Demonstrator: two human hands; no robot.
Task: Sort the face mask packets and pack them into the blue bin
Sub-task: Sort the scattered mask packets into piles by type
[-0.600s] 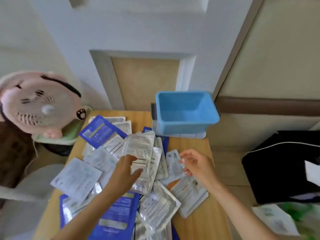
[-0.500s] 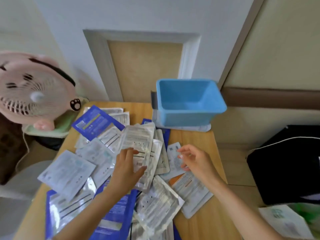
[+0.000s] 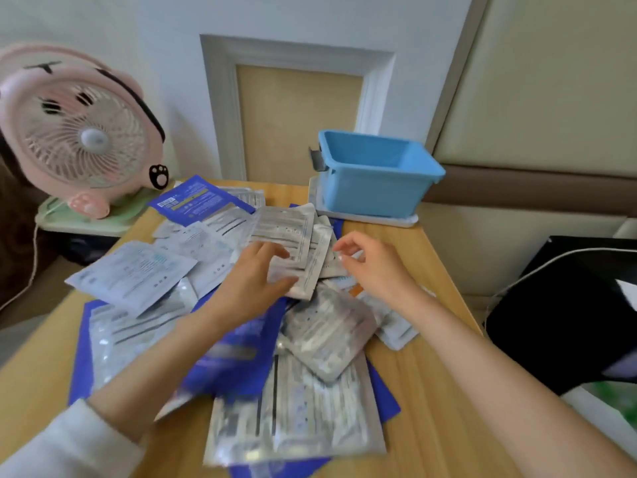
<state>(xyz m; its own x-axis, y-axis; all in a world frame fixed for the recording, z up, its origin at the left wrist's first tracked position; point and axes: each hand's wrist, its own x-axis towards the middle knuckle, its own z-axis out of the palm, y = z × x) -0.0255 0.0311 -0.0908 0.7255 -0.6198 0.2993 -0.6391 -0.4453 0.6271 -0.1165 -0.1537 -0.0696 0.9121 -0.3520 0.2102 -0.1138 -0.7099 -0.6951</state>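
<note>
Head view, looking down at a wooden table (image 3: 434, 391) strewn with face mask packets (image 3: 324, 332), silver, white and dark blue, overlapping in a loose heap under and around both hands.

The left hand (image 3: 255, 277) lies on a silver packet (image 3: 293, 232) at the top of the heap. Its fingers are stretched across the face and its thumb is tucked at the near edge. It seems to be pinching that packet and perhaps the one beneath, though blur makes the grip hard to confirm. The right hand (image 3: 372, 263) hovers just to the right of it, fingers loosely curled and holding nothing, fingertips near the same packet's far edge.

The blue bin (image 3: 375, 191) stands beyond the right hand at the back of the table, and no packets can be seen inside it. A pink fan (image 3: 79, 132) stands beyond and left of the left hand.

Risks from here: the packets are slick and stacked crookedly, so lifting one may drag its neighbours, mixing the kinds or sliding some off the table edge left of the left hand. A pinch that catches two different packets would spoil the sort. A careless reach could also nudge the light bin backwards.
</note>
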